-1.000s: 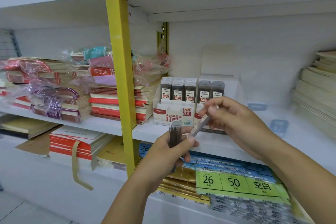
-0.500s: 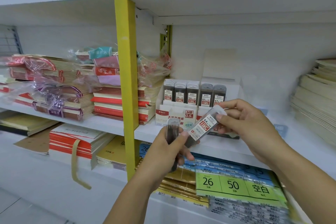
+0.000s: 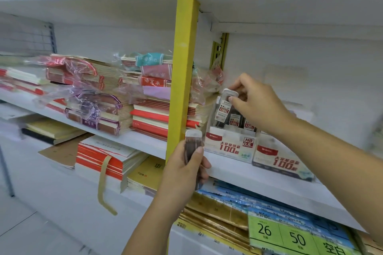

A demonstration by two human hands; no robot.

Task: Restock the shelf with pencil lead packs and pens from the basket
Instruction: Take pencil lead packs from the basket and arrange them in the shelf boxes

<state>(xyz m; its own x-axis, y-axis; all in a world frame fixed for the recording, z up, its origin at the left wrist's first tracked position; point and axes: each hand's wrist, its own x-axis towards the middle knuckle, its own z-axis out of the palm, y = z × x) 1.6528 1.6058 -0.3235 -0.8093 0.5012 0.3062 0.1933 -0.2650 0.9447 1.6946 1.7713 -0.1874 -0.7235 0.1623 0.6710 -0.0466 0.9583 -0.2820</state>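
Pencil lead pack (image 3: pixel 224 108) stands upright over the left end of the display box (image 3: pixel 228 146), its cap pinched by the right hand (image 3: pixel 257 105). The left hand (image 3: pixel 182 170) grips another pack (image 3: pixel 193 143) just left of that box.

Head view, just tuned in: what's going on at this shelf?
A person is restocking pencil lead. The right hand pinches a lead pack by its top, at the left end of the white display box on the shelf, where other packs already stand. The left hand grips a spare pack upright by the yellow post. No basket or pens show.
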